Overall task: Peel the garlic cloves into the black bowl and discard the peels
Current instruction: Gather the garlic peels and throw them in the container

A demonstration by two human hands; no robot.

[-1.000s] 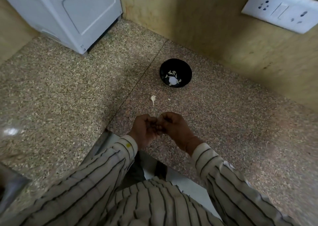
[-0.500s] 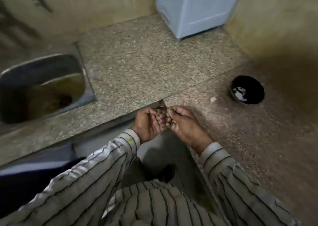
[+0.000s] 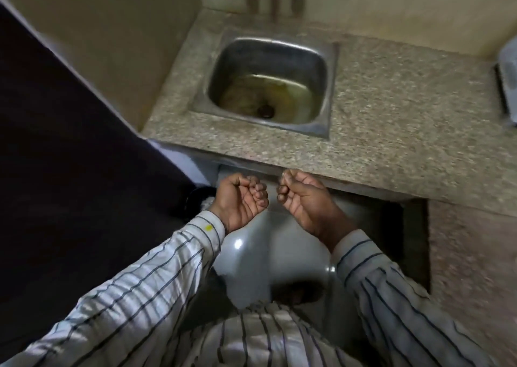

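Below the sink [image 3: 270, 83], both hands, left [image 3: 241, 200] and right [image 3: 303, 199], had fingers curled; contents couldn't be told; no writing was legible.

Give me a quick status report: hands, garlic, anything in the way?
Left hand and right hand apart, palms up, fingers curled, below the counter edge. No garlic or peel visible; black bowl out of view. Sink ahead; nothing blocking.

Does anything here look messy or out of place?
The steel sink holds murky yellowish residue around its drain, so it looks dirty. Otherwise nothing stands out: both hands, left and right, hover palm-up with curled fingers below the counter edge.
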